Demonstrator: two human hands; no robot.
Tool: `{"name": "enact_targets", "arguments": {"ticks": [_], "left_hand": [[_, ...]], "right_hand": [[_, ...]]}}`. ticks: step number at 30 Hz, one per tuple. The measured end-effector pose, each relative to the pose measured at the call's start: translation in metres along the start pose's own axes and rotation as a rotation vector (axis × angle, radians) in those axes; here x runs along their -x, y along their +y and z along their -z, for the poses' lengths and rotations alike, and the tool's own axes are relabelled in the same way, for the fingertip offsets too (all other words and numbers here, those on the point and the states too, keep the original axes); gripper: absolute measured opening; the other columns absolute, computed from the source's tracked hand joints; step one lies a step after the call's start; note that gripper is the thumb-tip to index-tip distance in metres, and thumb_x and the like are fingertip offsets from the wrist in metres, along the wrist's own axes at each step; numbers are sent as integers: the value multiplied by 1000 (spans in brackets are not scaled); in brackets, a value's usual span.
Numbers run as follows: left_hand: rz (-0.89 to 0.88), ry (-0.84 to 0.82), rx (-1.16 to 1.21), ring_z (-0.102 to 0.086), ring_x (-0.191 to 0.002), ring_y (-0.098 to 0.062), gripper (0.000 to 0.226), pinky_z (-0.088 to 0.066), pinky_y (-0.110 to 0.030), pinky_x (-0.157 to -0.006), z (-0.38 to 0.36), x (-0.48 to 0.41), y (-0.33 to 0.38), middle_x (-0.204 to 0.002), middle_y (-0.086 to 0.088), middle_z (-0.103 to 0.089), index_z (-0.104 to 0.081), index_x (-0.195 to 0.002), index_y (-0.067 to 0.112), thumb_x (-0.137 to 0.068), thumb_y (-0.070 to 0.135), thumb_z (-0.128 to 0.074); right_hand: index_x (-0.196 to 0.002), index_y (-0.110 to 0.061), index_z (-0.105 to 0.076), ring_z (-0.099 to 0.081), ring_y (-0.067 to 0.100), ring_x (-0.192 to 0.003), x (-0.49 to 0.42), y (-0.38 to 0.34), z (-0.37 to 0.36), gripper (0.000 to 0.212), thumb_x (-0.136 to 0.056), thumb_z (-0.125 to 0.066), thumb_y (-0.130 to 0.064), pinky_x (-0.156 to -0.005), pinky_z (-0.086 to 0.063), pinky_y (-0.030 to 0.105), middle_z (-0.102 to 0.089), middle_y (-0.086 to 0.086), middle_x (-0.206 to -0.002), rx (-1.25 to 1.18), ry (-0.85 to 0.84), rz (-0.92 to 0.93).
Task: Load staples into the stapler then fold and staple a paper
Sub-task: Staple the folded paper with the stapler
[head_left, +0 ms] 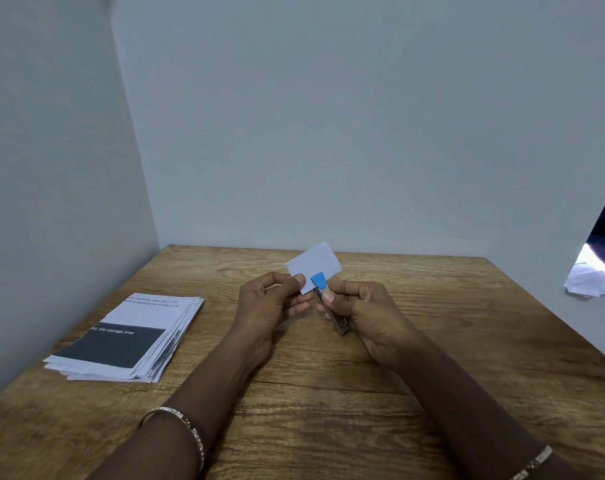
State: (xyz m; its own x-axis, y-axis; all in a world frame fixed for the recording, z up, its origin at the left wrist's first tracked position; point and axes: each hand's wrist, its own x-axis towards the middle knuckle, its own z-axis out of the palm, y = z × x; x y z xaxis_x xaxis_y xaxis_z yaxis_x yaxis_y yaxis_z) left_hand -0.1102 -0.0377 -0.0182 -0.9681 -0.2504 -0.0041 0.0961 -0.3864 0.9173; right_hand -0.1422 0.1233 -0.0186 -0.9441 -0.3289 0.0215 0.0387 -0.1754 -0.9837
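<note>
A small folded white paper point(313, 263) is held up above the wooden table point(363, 393), pinched at its lower left corner by my left hand point(269, 303). My right hand point(366, 313) grips a small metal stapler with a blue top point(319, 281). The stapler's blue head sits over the paper's lower edge, next to my left thumb. Its metal rear end point(342, 327) sticks out below my right fingers. Whether the stapler's jaws are pressed together cannot be told.
A stack of printed sheets point(127, 337) with a dark block on the top page lies on the table at the left. Crumpled white paper point(588, 282) lies beyond the table's right edge. Walls stand close behind and to the left.
</note>
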Motion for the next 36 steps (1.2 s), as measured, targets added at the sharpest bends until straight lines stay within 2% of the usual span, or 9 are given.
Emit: {"name": "enact_targets", "arguments": {"ticks": [8,12,16,21,25,27,32,36], "left_hand": [[10,-9,16,-77,-73,-20,30,-60,-22,-59,-2,3,1,-86,-21,-78,-65,-104,-15,-85,7,-75],[2,-36,17,-78,-77,-22,20,-60,-23,-61,-3,3,1,-89,-23,-78,-67,-96,-8,-86,7,-75],[-5,-47,12,-78,-78,-23,15,-61,-24,-62,-3,2,1,-90,-23,-78,-66,-88,-3,-86,8,-75],[-11,-44,20,-78,-77,-24,13,-61,-25,-61,-2,2,1,-89,-24,-78,-62,-85,-1,-88,6,-73],[-17,-13,43,-78,-79,-28,17,-62,-27,-61,-1,1,3,-88,-25,-77,-58,-78,5,-90,3,-70],[-23,-9,52,-78,-80,-29,19,-62,-27,-61,-1,1,5,-91,-27,-77,-57,-77,6,-91,2,-68],[-27,-12,62,-78,-82,-31,18,-62,-27,-61,-3,2,5,-96,-29,-75,-56,-78,6,-91,2,-68],[-40,-15,61,-78,-80,-29,18,-61,-26,-59,-4,2,5,-94,-28,-76,-56,-78,6,-91,2,-68]], "right_hand": [[-113,5,-70,-67,18,-71,-1,0,-1,24,-90,-68,0,-71,-53,29,-73,13,-83,0,64,-20],[-112,8,-70,-63,16,-63,-4,1,-5,23,-90,-67,1,-63,-49,27,-70,12,-78,-4,133,-64],[-108,6,-72,-65,17,-65,-7,1,-9,20,-89,-69,1,-60,-51,26,-72,14,-79,1,188,-89],[-112,10,-69,-63,18,-68,-5,-2,-4,22,-91,-64,4,-69,-51,30,-71,15,-82,-70,78,-106],[-106,3,-71,-67,17,-76,-1,-5,-4,17,-93,-60,5,-78,-52,29,-74,12,-89,-97,4,-100],[-103,0,-72,-66,15,-76,-1,-7,-4,15,-93,-60,3,-74,-54,26,-75,10,-89,-106,-1,-93],[-116,7,-67,-67,18,-82,-1,-8,-2,24,-93,-60,4,-81,-55,30,-73,15,-99,-135,14,-102],[-112,6,-69,-67,19,-82,-2,-7,-3,21,-93,-60,5,-80,-55,30,-75,14,-96,-142,28,-109]]}}
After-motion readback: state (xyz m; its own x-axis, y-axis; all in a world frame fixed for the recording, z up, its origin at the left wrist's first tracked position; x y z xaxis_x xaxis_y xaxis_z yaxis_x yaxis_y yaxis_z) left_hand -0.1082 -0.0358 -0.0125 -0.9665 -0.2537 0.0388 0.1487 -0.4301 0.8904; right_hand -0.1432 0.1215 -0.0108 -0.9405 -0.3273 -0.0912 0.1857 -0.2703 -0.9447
